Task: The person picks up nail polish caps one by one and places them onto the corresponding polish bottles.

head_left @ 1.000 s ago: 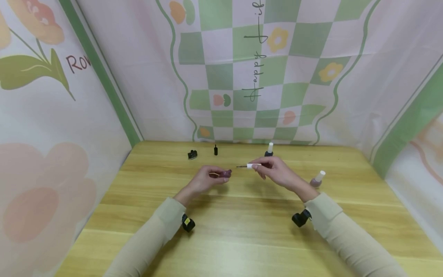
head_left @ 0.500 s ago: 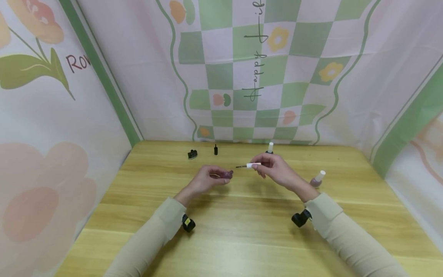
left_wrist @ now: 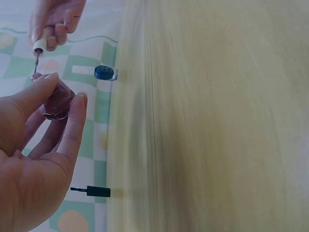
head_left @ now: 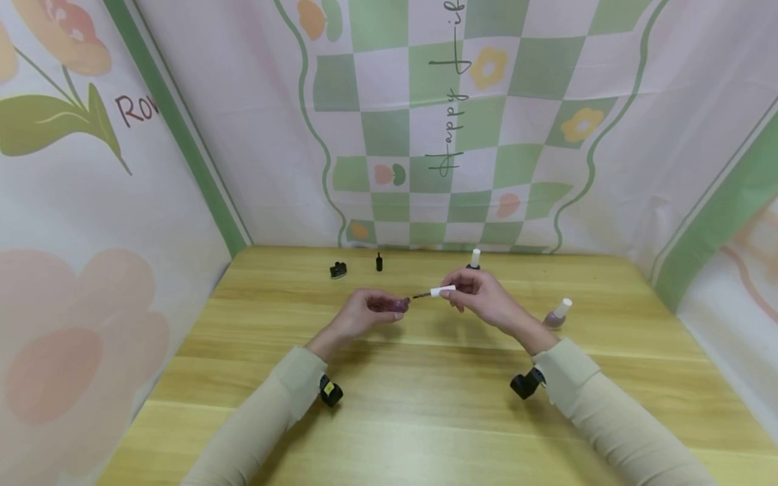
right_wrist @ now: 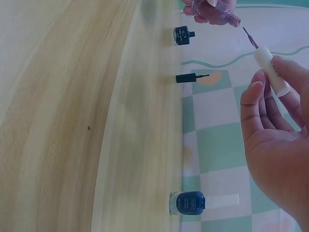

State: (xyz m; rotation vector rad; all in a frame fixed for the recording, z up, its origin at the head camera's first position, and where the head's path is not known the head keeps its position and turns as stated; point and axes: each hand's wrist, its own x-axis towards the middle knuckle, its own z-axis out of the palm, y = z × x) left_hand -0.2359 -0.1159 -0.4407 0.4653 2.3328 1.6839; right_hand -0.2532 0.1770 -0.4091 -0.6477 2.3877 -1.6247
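My left hand (head_left: 360, 314) grips a small mauve nail polish bottle (left_wrist: 60, 100), tilted so its uncapped neck points right. Opposite it, my right hand (head_left: 486, 300) pinches a white nail polish cap (right_wrist: 270, 71) between thumb and fingers. The thin brush (right_wrist: 250, 38) on that cap points at the bottle, its tip close to the neck. Both hands are raised over the wooden table (head_left: 389, 405). Part of the bottle is hidden behind my left fingers in the head view.
At the back left lie a black uncapped polish bottle (head_left: 338, 270) and a black brush cap (head_left: 379, 262) standing brush up. A dark blue bottle with a white cap (right_wrist: 190, 203) stands behind my right hand. Another mauve bottle (head_left: 556, 316), white-capped, stands by my right wrist.
The bottle in my left hand has shifted slightly right. The brush in my right hand has moved a little left and tilted, narrowing the gap to the bottle's neck.
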